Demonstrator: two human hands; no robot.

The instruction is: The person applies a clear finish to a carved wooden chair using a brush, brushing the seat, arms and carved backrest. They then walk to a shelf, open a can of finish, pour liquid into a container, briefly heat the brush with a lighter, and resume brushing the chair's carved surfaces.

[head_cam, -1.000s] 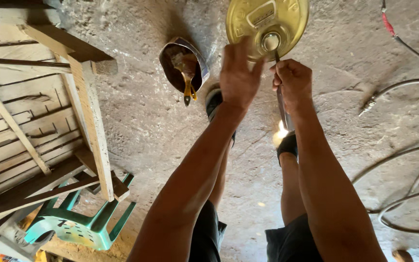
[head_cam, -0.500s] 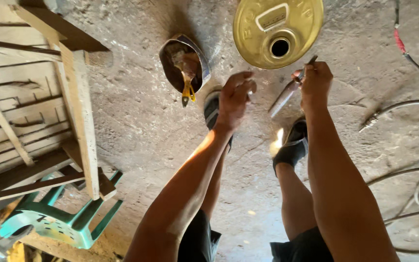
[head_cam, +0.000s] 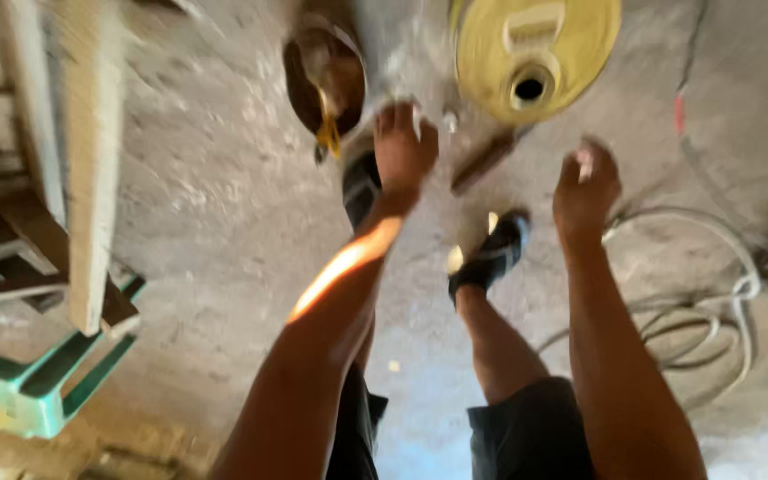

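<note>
Two hands, grip unclear in blur: left (head_cam: 404, 147) near brown bucket (head_cam: 324, 80), right (head_cam: 587, 182) below yellow drum (head_cam: 537, 55).

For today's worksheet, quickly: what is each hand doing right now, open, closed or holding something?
Left hand: fingers curled, something small possibly in them; too blurred to tell.
Right hand: loosely closed, contents cannot be told.

Right hand (head_cam: 587, 182) — withdrawn from the yellow drum lid (head_cam: 540, 53), now lower and apart. Dark tool (head_cam: 484, 162) — out of its grip, loose between both hands. Left hand (head_cam: 404, 147) lowered likewise.
</note>
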